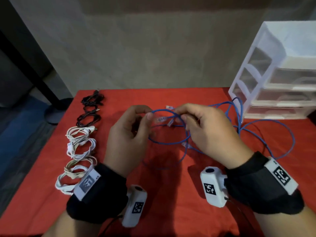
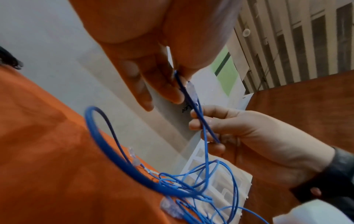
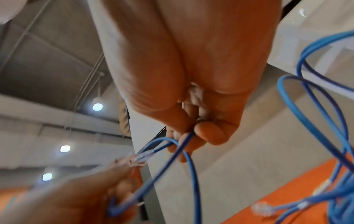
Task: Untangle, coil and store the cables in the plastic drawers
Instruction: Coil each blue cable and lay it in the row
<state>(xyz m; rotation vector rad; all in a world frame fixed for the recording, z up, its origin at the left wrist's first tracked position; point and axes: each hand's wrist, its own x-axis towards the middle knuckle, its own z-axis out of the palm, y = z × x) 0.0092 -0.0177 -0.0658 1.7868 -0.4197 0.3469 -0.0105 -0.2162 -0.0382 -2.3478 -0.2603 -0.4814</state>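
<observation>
Blue cable [image 1: 168, 134] lifted over desk [image 1: 171, 194], loop spread between hands to expose crossings. Left hand [image 1: 130, 132] pinches strand near plug; right hand [image 1: 206, 129] pinches strands at knot. Slack trails toward drawers [image 1: 280, 69]. Coiled cables [image 1: 80, 144] wait left.

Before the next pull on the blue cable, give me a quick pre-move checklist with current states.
1. Left hand pinches the blue cable: ok.
2. Right hand pinches it too: ok.
3. Cable free of tangles: not ok, loose loops trail beside the drawers.
4. Clear plug visible between the hands: ok.
5. Coiled white cables and black cables lie apart from the work: ok.
6. A drawer open to receive it: not ok in the head view.
</observation>
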